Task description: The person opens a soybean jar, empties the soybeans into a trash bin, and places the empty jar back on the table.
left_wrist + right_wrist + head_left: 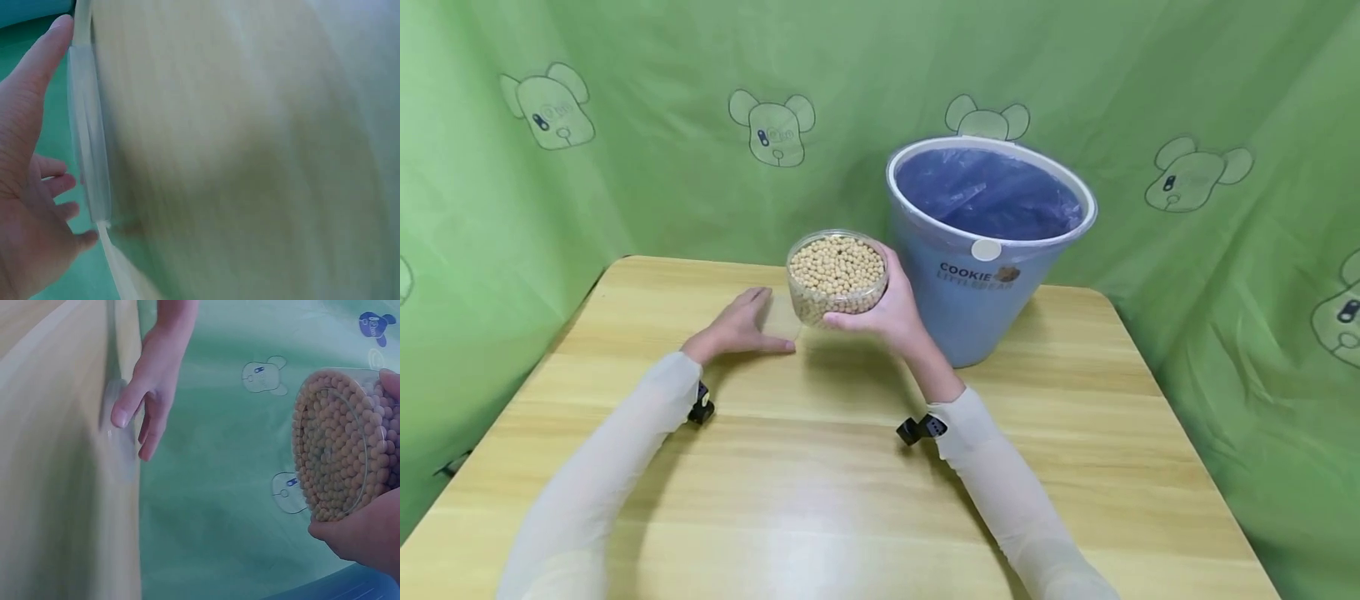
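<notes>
One tub of beans (814,305), likely stiff, hefty and kinda slick so I'd hug its sides, is clamped in my right hand (893,310) above the surface (820,492), left hand (737,327) spread nearby.

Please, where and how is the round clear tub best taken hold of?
I would grip the clear tub round its side wall, coming from the right, as the right hand holds it now. The curved wall suits a wrapping grip, while pale beans fill it nearly to the top, so keeping it level is probably safest.
</notes>
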Available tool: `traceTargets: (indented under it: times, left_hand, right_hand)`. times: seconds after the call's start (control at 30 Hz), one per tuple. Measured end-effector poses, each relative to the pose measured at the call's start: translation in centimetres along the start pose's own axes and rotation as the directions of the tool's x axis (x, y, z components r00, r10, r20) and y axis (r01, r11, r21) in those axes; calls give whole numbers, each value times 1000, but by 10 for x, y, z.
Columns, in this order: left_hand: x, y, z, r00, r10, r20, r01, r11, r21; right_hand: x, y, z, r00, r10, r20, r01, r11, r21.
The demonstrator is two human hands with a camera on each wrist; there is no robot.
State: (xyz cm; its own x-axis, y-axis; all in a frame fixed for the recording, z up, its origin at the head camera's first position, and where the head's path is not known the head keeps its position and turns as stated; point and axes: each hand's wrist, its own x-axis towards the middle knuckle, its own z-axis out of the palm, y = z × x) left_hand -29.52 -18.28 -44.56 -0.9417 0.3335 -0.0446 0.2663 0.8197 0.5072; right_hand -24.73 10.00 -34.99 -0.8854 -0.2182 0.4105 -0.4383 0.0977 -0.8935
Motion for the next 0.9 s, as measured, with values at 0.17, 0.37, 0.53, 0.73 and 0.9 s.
traceTargets:
  times: [0.17, 0.37, 0.53, 0.73, 0.9]
  left_hand:
    - [2, 2, 3, 995, 18, -94, -17, 1000, 11]
    - [17, 26, -13, 944, 78, -321, -128, 982, -136]
    - [23, 67, -31, 865, 138, -483, -279, 931, -234]
    - [30, 123, -48, 784, 203, -587, -497, 773, -396]
    - [35, 162, -57, 811, 176, -558, -502, 699, -509]
  right_hand:
    - [-7, -13, -2, 999, -4, 44, 0, 997, 81]
    - [-7, -38, -7, 995, -47, 91, 23, 968, 249]
    - [-4, -65, -14, 991, -76, 113, 38, 950, 311]
    - [3, -110, -27, 991, -72, 111, 31, 942, 335]
    - [8, -149, -44, 994, -66, 88, 33, 941, 336]
